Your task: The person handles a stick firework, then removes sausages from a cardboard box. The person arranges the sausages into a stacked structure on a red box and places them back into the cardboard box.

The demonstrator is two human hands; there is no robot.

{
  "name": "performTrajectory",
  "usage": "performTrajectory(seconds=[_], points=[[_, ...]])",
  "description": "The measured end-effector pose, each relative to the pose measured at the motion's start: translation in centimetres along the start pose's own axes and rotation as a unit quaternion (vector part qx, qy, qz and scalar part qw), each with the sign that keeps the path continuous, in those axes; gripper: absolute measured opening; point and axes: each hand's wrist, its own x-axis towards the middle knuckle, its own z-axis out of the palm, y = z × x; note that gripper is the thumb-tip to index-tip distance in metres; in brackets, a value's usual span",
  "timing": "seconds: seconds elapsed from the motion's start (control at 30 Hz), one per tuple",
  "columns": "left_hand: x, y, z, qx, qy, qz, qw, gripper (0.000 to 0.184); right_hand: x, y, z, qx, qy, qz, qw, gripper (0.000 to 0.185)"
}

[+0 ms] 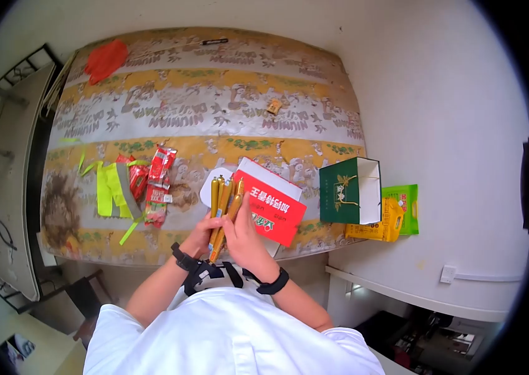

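Several sausages in shiny gold wrappers (222, 197) are bunched upright in front of my chest, held between both hands. My left hand (201, 234) has its fingers closed round the lower left part of the bunch. From the other side my right hand (245, 236) presses on it, thumb and fingers along the wrappers. Just behind my right hand lies a red and white cardboard box (277, 203) with large printed characters. Part of a white rounded thing (209, 182) shows behind the sausages; its kind I cannot make out.
A dark green gift bag (339, 190) stands at the table's right edge, beside yellow (392, 219) and green (409, 206) bags. Left are a neon yellow vest (113, 190) and red snack packets (161, 165). Farther back lie a red bag (106, 60) and a small packet (274, 106).
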Motion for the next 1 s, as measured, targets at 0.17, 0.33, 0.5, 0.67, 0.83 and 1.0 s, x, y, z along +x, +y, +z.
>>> performTrajectory(seconds=[0.17, 0.33, 0.5, 0.67, 0.83, 1.0], points=[[-3.9, 0.3, -2.3, -0.063, 0.023, -0.001, 0.998, 0.061, 0.2, -1.9, 1.6, 0.015, -0.028, -0.032, 0.999, 0.076], [-9.0, 2.6, -0.7, -0.025, -0.081, -0.059, 0.995, 0.064, -0.3, -3.0, 0.9, -0.005, -0.039, -0.136, 0.990, 0.096], [-11.4, 1.2, 1.3, -0.076, -0.119, -0.092, 0.986, 0.070, -1.8, -4.6, 0.8, 0.048, -0.061, -0.165, 0.983, 0.076], [-13.3, 2.0, 3.1, -0.021, -0.115, -0.132, 0.984, 0.075, -4.2, -4.5, 0.4, 0.006, -0.074, -0.191, 0.979, 0.067], [-13.0, 2.5, 3.7, 0.017, -0.113, -0.166, 0.979, 0.081, -4.6, -4.8, 0.3, 0.004, 0.025, -0.230, 0.973, 0.070], [-12.2, 2.6, 3.3, 0.015, -0.154, -0.201, 0.967, 0.085, -3.7, -4.2, -1.0, 0.082, -0.052, -0.211, 0.973, 0.058]])
